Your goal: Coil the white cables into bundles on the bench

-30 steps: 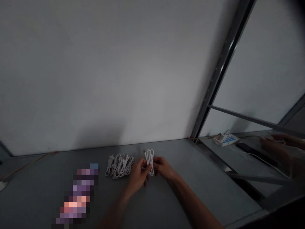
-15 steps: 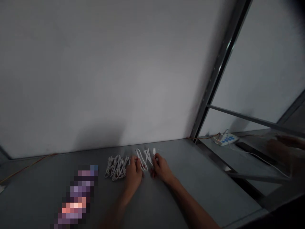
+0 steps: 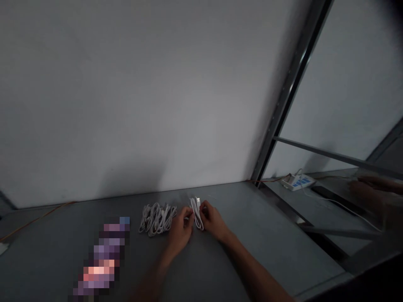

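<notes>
White power strip [image 3: 298,182] sitting on right-hand shelf; we're seeing a dark slab [image 3: 338,200], possibly a phone, lying beside it.

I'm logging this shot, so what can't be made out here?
All in the head view:
Pixelated patch: masks what it covers.
Other person's hands, right: motion-blurred.
White object, left: cut off by the edge.
Cable pile count: strands overlap.
Left hand's grip on white cable: too small, dim.

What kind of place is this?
Likely a workshop or small assembly station, though that's a judgement: a plain grey worktop, a dark metal frame dividing it from the next bench, and a white power strip on that neighbouring surface.
</notes>
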`<action>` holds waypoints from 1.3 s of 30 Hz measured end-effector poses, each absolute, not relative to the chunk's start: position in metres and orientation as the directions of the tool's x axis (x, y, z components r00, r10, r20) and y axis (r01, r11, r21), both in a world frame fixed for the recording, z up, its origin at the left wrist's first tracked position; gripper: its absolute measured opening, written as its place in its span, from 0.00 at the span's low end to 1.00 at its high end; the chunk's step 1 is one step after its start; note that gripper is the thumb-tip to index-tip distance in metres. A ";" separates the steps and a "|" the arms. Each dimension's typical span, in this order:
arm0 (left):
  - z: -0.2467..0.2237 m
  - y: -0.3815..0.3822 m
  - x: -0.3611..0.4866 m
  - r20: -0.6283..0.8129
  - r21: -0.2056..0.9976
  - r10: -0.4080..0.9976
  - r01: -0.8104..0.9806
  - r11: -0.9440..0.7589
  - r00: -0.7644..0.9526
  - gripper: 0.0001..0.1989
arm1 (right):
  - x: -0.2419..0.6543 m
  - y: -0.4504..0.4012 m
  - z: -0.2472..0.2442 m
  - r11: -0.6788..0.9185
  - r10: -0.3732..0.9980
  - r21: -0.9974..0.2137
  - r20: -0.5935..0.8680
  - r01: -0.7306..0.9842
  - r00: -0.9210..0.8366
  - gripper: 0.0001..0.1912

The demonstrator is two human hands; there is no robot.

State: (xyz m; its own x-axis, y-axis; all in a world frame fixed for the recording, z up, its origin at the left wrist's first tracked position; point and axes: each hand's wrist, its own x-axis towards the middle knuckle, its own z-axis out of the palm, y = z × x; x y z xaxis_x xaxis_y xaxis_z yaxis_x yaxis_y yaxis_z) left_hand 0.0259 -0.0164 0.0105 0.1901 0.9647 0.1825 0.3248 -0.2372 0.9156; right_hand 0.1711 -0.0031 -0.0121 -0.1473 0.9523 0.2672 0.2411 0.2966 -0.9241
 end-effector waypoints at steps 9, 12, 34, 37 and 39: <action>0.011 -0.015 0.026 0.177 0.928 0.964 0.292 -0.231 0.200 0.07 | 0.172 -0.005 -0.011 0.361 0.933 -0.868 0.330 0.342 -0.147 0.06; 0.012 -0.015 0.025 0.180 0.931 0.967 0.286 -0.227 0.180 0.08 | 0.172 -0.005 -0.012 0.332 0.943 -0.881 0.310 0.338 -0.119 0.08; 0.014 -0.010 0.014 0.413 0.707 0.911 0.634 -0.315 -0.009 0.06 | 0.179 0.004 -0.014 0.354 0.908 -0.801 0.419 0.483 0.028 0.03; 0.011 -0.011 0.015 0.398 0.727 0.917 0.620 -0.296 -0.028 0.05 | 0.177 0.003 -0.014 0.353 0.917 -0.814 0.398 0.461 0.000 0.03; 0.009 -0.012 0.017 0.365 0.786 0.930 0.553 -0.278 -0.051 0.08 | 0.176 0.003 -0.016 0.365 0.920 -0.818 0.390 0.444 -0.039 0.03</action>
